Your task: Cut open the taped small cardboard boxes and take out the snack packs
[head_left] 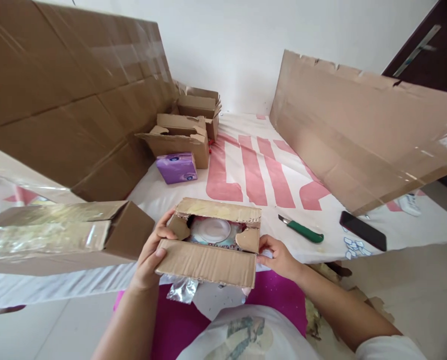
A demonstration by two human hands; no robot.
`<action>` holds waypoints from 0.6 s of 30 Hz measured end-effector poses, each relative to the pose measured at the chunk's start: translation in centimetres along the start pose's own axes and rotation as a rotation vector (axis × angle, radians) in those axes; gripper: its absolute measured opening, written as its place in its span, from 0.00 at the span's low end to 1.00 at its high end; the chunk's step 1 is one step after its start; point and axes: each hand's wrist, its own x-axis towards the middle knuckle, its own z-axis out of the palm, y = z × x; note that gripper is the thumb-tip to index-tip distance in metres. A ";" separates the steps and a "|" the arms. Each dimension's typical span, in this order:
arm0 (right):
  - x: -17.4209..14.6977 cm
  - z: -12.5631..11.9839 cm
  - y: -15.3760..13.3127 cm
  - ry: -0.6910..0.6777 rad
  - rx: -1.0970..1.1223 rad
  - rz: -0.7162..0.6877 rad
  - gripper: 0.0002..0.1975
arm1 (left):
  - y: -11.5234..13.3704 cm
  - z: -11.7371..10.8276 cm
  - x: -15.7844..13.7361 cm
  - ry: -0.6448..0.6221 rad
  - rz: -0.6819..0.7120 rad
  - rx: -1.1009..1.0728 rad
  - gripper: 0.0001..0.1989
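A small cardboard box [208,264] is tilted toward me at the table's front edge, its long flaps apart. Inside lies a white round item [211,230] with some coloured packaging around it; its kind is unclear. My left hand [154,250] grips the box's left end, thumb on the near flap and fingers behind. At the right end, my right hand [278,257] pinches the box near its corner, some fingertips hidden. A clear plastic bag [183,290] hangs below the box. To the right lies a green utility knife [305,231] with its blade out.
A black phone [363,231] lies right of the knife. A taped carton [129,235] sits at left. Behind are a purple pack [177,168] and opened cardboard boxes [188,147]. Large cardboard panels stand left [77,85] and right [358,125] on the printed tablecloth [253,175].
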 end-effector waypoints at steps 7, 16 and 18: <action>-0.1 -2.0 -0.7 0.087 0.078 -0.029 0.40 | 0.4 3.0 -1.7 -0.024 0.110 0.190 0.15; -2.7 -6.1 4.9 0.364 -0.007 0.171 0.26 | 1.5 11.6 -5.3 0.002 0.601 0.562 0.11; -2.7 -6.4 4.6 0.290 -0.127 0.142 0.27 | 1.6 11.2 -4.8 -0.009 0.631 0.537 0.11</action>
